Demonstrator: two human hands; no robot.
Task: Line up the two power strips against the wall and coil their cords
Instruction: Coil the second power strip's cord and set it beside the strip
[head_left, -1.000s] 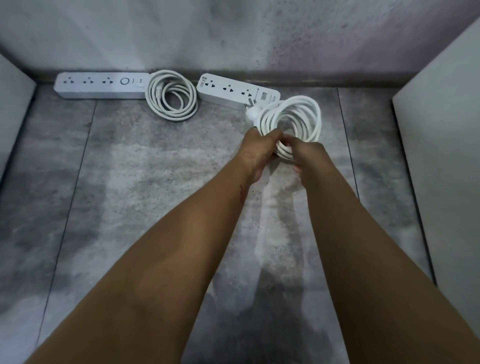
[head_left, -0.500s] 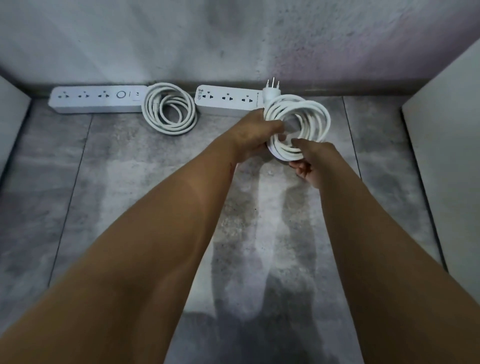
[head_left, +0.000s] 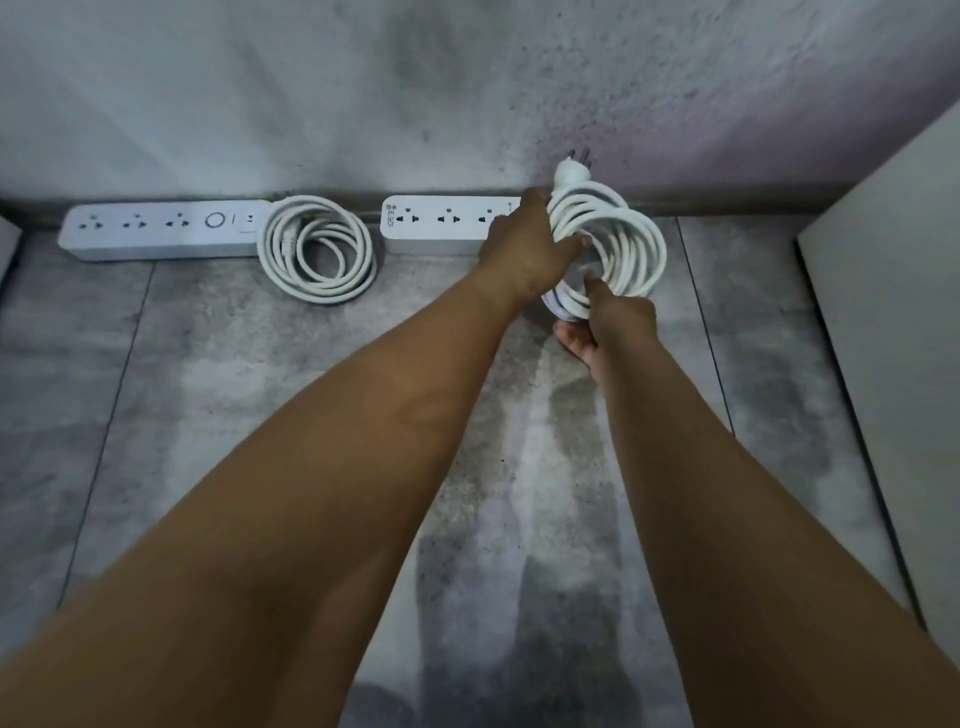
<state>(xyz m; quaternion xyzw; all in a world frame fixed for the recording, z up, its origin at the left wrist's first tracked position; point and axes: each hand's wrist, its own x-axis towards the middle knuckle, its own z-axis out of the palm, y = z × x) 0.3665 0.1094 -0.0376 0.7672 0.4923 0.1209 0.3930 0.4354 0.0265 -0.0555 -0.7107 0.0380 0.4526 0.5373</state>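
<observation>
Right of centre in the frame, the right hand (head_left: 615, 322) pinches the near edge of the held coil (head_left: 626, 244), thumb on top and fingers under. Just beyond, the left hand (head_left: 524, 249) grips the coil's left side, with the plug (head_left: 571, 174) pointing up. Farther off, the right strip (head_left: 441, 223) and left strip (head_left: 156, 228) lie in line against the wall (head_left: 311, 104), with the finished coil (head_left: 319, 249) flat between them. Probably only setting the held coil down remains.

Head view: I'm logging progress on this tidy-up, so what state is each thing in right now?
Left power strip: flat on the floor, against the wall.
Left cord: coiled, on the floor beside its strip, untouched.
Right power strip: flat against the wall, right end hidden.
Right cord: coiled, in both hands, plug prongs up.
Left hand: grips the coil's left side.
Right hand: pinches its near edge.
</observation>
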